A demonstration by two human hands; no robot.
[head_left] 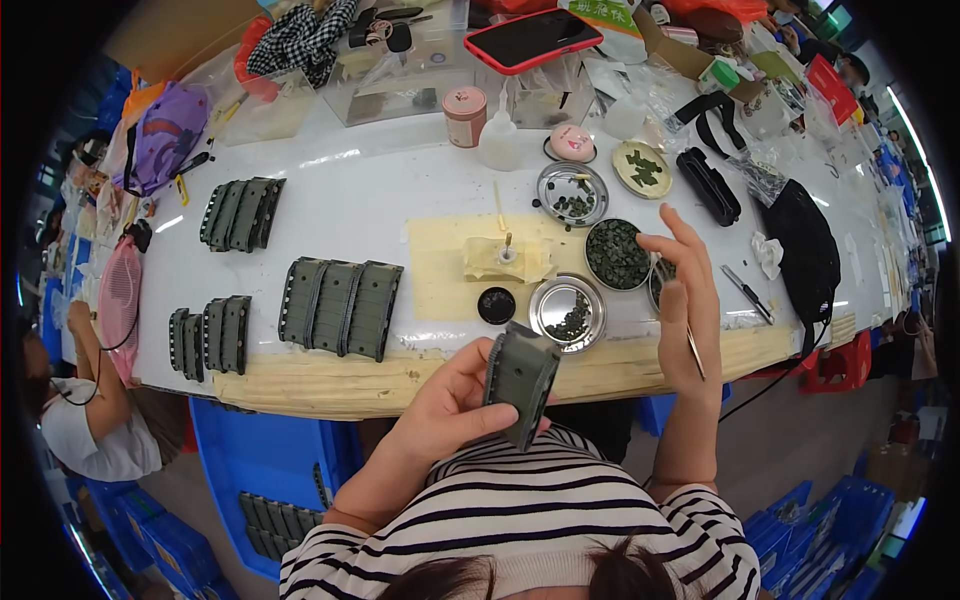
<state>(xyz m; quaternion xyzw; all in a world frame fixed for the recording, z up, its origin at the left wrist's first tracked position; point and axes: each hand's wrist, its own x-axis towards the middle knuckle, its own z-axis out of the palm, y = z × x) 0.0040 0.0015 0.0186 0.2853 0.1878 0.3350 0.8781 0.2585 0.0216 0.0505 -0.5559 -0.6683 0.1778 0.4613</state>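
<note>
The white table (pixel 345 190) takes up most of what I see, its front edge bowing across the lower half of the frame. Below it, lower left, is a blue tray (pixel 222 455). A black bag (pixel 805 250) lies at the right. The right hand (pixel 690 295), right of centre, has its fingers loosely extended, with a slim metal tool (pixel 697 355) held against the palm. The left hand (pixel 440 410), lower centre, grips a dark green ridged part (pixel 524 385) between thumb and fingers, tilted, just in front of the table edge. I count 4 groups of similar green panels on the table at the left; the largest group (pixel 340 308) is left of centre. A cream sheet (pixel 430 290) lies mid-frame, and a red-cased phone (pixel 533 42) sits at top centre. Near the right hand, a round tin (pixel 617 255) is filled with dark green flakes; 2 silver dishes (pixel 567 313) hold fewer. Smallest, a black jar (pixel 496 305) stands left of the lower dish.
</note>
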